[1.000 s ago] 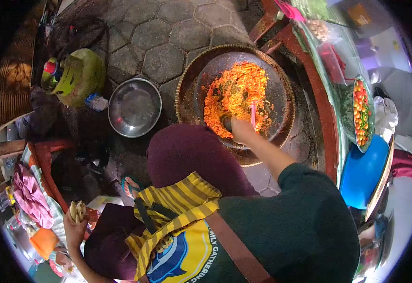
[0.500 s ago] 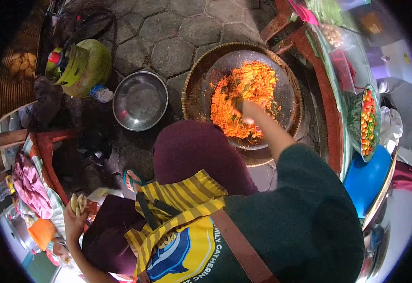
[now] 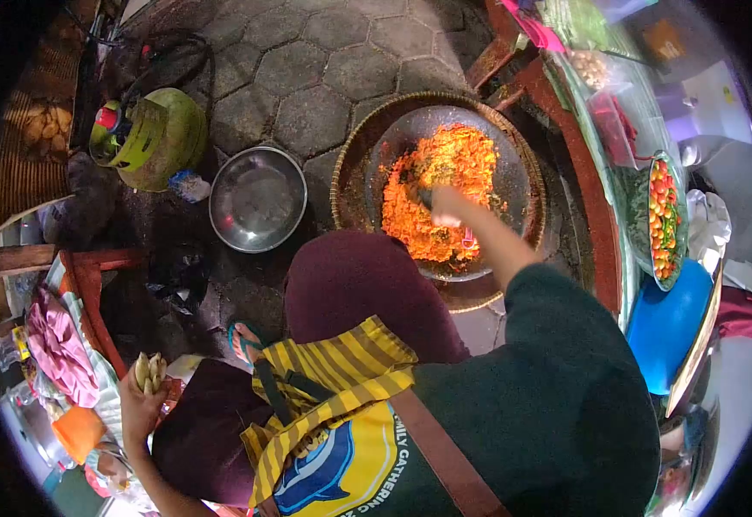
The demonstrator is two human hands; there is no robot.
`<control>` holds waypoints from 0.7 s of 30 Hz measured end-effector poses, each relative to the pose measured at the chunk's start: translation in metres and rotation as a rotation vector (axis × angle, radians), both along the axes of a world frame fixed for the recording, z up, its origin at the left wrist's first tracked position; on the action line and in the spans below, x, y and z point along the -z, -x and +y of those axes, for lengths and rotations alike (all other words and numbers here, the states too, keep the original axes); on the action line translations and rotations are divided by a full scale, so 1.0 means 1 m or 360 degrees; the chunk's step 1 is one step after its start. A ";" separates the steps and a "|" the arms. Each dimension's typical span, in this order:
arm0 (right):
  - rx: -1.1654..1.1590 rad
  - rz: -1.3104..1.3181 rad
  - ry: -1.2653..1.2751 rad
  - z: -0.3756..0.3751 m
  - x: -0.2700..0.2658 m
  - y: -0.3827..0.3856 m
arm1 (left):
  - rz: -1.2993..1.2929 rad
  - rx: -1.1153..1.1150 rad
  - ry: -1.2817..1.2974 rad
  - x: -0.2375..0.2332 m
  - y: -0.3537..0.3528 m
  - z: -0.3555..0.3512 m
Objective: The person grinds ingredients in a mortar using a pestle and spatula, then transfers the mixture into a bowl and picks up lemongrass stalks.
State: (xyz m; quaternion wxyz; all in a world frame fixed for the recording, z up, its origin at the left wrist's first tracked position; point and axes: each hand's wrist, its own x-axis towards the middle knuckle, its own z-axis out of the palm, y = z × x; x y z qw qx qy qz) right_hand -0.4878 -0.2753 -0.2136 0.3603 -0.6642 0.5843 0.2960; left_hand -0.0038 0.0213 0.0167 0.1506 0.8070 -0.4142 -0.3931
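A round dark stone grinding plate (image 3: pixel 514 172) sits on a woven tray (image 3: pixel 350 146) on the paved ground and holds coarse orange chili paste (image 3: pixel 445 159). My right hand (image 3: pixel 449 208) is closed around a dark pestle (image 3: pixel 426 196) pressed into the paste, and a pink handle (image 3: pixel 467 237) shows just below the hand. At the lower left, beside my maroon-clad knee, my left hand (image 3: pixel 139 407) is raised and grips a small bunch of pale yellowish pieces (image 3: pixel 148 372).
An empty metal bowl (image 3: pixel 257 198) lies left of the tray, with a green gas cylinder (image 3: pixel 156 138) beyond it. On the right, a wooden table edge (image 3: pixel 596 198), a bowl of red and green chilies (image 3: pixel 662 220) and a blue basin (image 3: pixel 664 323). Cloths and clutter (image 3: pixel 57 345) crowd the lower left.
My right hand pushed the pestle from the near edge of the paste up toward its middle. My left hand kept hold of the pale pieces and barely shifted.
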 end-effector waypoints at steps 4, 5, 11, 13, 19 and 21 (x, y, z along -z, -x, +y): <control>0.0065 -0.0005 0.0690 0.061 0.051 -0.002 | -0.0157 -0.0011 0.0008 0.005 -0.007 0.010; 0.0156 0.0103 0.0638 0.029 0.052 0.016 | -0.0154 -0.0019 0.0024 0.007 -0.006 0.009; 0.0618 -0.0076 -0.0221 -0.088 -0.027 0.048 | -0.0147 0.0047 0.0032 0.011 -0.011 0.008; 0.0926 -0.0229 0.0035 -0.073 0.016 0.041 | -0.0217 0.0049 0.0005 0.010 -0.010 0.015; -0.0083 0.0126 0.0350 0.045 0.032 0.001 | -0.0053 -0.0198 0.0000 0.015 -0.022 0.028; 0.0090 0.0195 0.0592 0.030 0.050 0.014 | -0.0123 -0.0152 -0.0058 0.013 -0.024 0.024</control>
